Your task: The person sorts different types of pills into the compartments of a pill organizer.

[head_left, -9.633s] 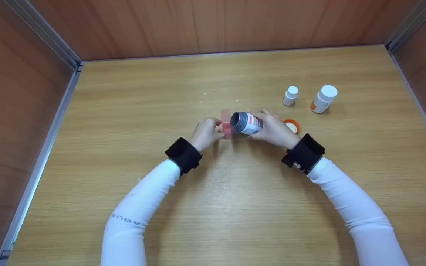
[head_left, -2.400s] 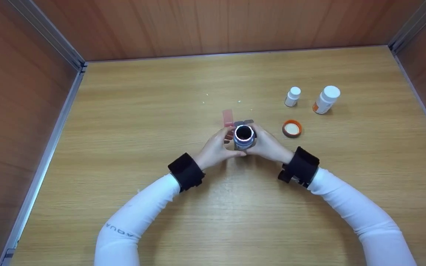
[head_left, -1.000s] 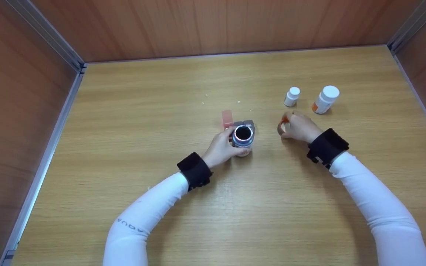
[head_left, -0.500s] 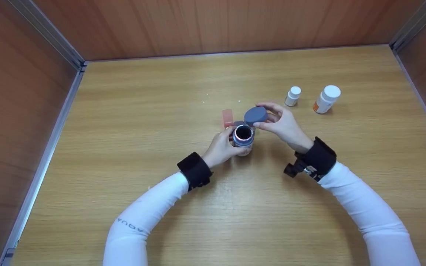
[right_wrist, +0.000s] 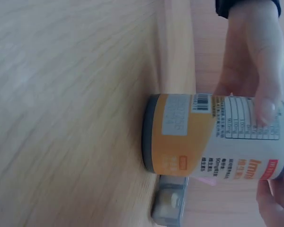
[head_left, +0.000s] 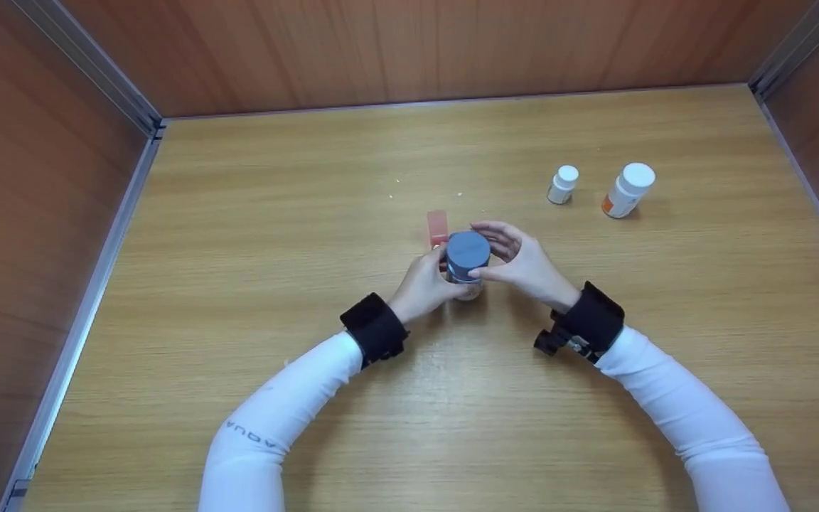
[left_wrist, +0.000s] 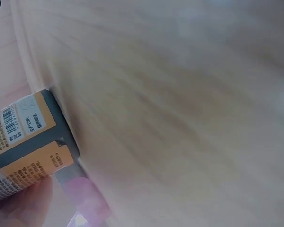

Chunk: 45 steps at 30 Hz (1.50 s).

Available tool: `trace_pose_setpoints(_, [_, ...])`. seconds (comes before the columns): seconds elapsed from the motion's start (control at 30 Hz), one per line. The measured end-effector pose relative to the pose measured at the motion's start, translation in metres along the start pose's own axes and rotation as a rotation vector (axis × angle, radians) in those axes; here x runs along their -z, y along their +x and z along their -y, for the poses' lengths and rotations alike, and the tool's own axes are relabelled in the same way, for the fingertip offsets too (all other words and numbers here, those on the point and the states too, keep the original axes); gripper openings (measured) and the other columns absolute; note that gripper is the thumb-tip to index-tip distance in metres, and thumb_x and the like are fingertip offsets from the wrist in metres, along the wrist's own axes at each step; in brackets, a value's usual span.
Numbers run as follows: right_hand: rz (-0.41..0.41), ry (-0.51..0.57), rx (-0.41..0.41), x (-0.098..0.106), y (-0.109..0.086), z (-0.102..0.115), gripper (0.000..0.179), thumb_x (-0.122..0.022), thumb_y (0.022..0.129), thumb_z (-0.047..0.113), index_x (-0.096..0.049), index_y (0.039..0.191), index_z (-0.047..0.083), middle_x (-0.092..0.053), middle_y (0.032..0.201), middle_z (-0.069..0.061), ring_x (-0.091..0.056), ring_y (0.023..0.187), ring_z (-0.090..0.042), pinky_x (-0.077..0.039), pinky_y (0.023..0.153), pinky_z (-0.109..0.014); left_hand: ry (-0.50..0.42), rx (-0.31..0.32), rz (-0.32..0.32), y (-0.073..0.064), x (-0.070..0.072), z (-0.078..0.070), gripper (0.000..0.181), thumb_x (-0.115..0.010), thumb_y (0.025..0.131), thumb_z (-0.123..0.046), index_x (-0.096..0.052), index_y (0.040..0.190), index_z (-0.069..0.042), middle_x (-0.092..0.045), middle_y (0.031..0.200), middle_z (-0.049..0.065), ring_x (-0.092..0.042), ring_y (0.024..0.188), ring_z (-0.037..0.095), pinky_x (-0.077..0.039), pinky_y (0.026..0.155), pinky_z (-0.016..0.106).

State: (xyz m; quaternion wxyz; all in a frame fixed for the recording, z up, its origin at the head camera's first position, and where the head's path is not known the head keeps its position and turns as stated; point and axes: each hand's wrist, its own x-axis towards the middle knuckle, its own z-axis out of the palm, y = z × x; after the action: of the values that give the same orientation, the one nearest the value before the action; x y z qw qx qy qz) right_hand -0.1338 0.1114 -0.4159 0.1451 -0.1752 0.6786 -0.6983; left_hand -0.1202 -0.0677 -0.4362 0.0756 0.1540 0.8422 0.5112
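A dark grey supplement bottle [right_wrist: 189,137] with an orange and white label stands upright on the table. My left hand [head_left: 425,286] grips its body from the left, thumb in front. Its grey lid [head_left: 468,250] sits on the mouth; I cannot tell whether it is threaded on. My right hand [head_left: 529,269] holds the lid's right edge between thumb and fingers. Behind the bottle lies a pill organizer [head_left: 437,225] with a raised pink lid, mostly hidden in the head view. In the right wrist view, pale pills [right_wrist: 169,199] show inside a greyish see-through compartment.
A small white bottle [head_left: 563,185] and a larger white bottle [head_left: 628,190] with an orange label patch stand capped at the back right. Several tiny white bits lie behind the organizer. Wood-grain panels [head_left: 409,50] border the table [head_left: 274,185] at the back and sides.
My right hand has picked the lid up from the table at the right and carried it left onto the bottle's mouth. Earlier it held the tilted bottle. My left hand has kept its recent grip.
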Motion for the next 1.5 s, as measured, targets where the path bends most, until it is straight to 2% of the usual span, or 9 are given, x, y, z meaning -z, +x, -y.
trace_pose_setpoints(0.1, [0.023,-0.041,0.039,0.000,0.000,-0.002,0.067,-0.070,0.067,-0.007,-0.039,0.126,-0.006,-0.041,0.130,-0.022,-0.044,0.117,-0.023,-0.032,0.099,-0.026,-0.004,-0.010,0.002,0.000,0.000,0.000,0.062,-0.075,0.068,-0.013,-0.046,0.121,0.003,-0.055,0.116,0.016,-0.053,0.105,0.023,-0.044,0.085,0.025])
trace_pose_setpoints(0.23, [0.019,-0.053,0.067,0.000,-0.001,-0.004,0.063,-0.070,0.067,-0.008,-0.043,0.124,-0.007,-0.045,0.127,-0.022,-0.046,0.115,-0.021,-0.033,0.098,-0.026,-0.017,0.001,0.008,0.000,-0.001,0.000,0.064,-0.074,0.069,-0.012,-0.044,0.122,0.004,-0.054,0.117,0.017,-0.053,0.104,0.025,-0.045,0.085,0.024])
trace_pose_setpoints(0.37, [0.000,-0.008,0.062,0.000,-0.002,-0.007,0.061,-0.072,0.066,-0.005,-0.047,0.121,-0.007,-0.050,0.123,-0.019,-0.049,0.113,-0.019,-0.034,0.098,-0.026,-0.037,0.010,0.011,0.001,-0.002,0.001,0.064,-0.074,0.069,-0.012,-0.043,0.123,0.004,-0.054,0.117,0.017,-0.053,0.104,0.025,-0.044,0.086,0.024])
trace_pose_setpoints(0.6, [-0.077,0.036,0.004,-0.003,-0.005,-0.007,0.062,-0.075,0.065,0.001,-0.050,0.121,-0.003,-0.051,0.123,-0.016,-0.050,0.112,-0.018,-0.035,0.096,-0.025,-0.012,0.000,0.014,0.000,-0.001,-0.001,0.064,-0.074,0.069,-0.011,-0.044,0.123,0.003,-0.054,0.118,0.016,-0.052,0.107,0.022,-0.041,0.089,0.024])
trace_pose_setpoints(0.93, [-0.122,0.044,0.046,-0.007,-0.008,-0.012,0.060,-0.075,0.065,0.003,-0.051,0.120,-0.002,-0.050,0.124,-0.015,-0.048,0.114,-0.019,-0.035,0.096,-0.024,-0.003,0.002,0.013,0.000,0.000,-0.002,0.066,-0.074,0.069,-0.011,-0.043,0.125,0.002,-0.053,0.120,0.015,-0.050,0.110,0.021,-0.040,0.092,0.025])
trace_pose_setpoints(1.1, [-0.181,0.007,0.114,-0.013,-0.011,-0.017,0.059,-0.075,0.065,0.003,-0.051,0.119,-0.003,-0.050,0.124,-0.015,-0.047,0.116,-0.019,-0.034,0.097,-0.025,-0.010,0.008,0.018,0.000,0.000,-0.001,0.066,-0.074,0.069,-0.010,-0.042,0.126,0.001,-0.052,0.122,0.014,-0.049,0.111,0.021,-0.040,0.092,0.025])
trace_pose_setpoints(1.27, [-0.281,-0.014,0.185,-0.024,-0.013,-0.019,0.058,-0.076,0.064,0.003,-0.053,0.116,-0.006,-0.052,0.121,-0.018,-0.049,0.113,-0.019,-0.035,0.097,-0.025,0.009,-0.003,0.004,0.001,0.000,0.000,0.064,-0.074,0.069,-0.013,-0.044,0.124,0.002,-0.053,0.119,0.015,-0.051,0.108,0.022,-0.042,0.088,0.024])
trace_pose_setpoints(1.4, [-0.365,-0.006,0.203,-0.032,-0.014,-0.020,0.055,-0.075,0.063,-0.004,-0.053,0.113,-0.008,-0.053,0.118,-0.020,-0.051,0.111,-0.021,-0.036,0.096,-0.026,0.020,-0.011,0.003,0.000,0.000,0.000,0.063,-0.074,0.070,-0.014,-0.044,0.123,0.003,-0.054,0.118,0.015,-0.052,0.107,0.023,-0.043,0.088,0.025])
trace_pose_setpoints(1.5, [-0.392,-0.043,0.179,-0.037,-0.014,-0.017,0.055,-0.074,0.063,-0.006,-0.050,0.112,-0.009,-0.052,0.118,-0.021,-0.050,0.111,-0.025,-0.036,0.096,-0.028,0.023,-0.007,0.002,0.000,0.000,0.000,0.063,-0.074,0.070,-0.014,-0.044,0.123,0.003,-0.054,0.118,0.016,-0.051,0.108,0.023,-0.041,0.090,0.026])
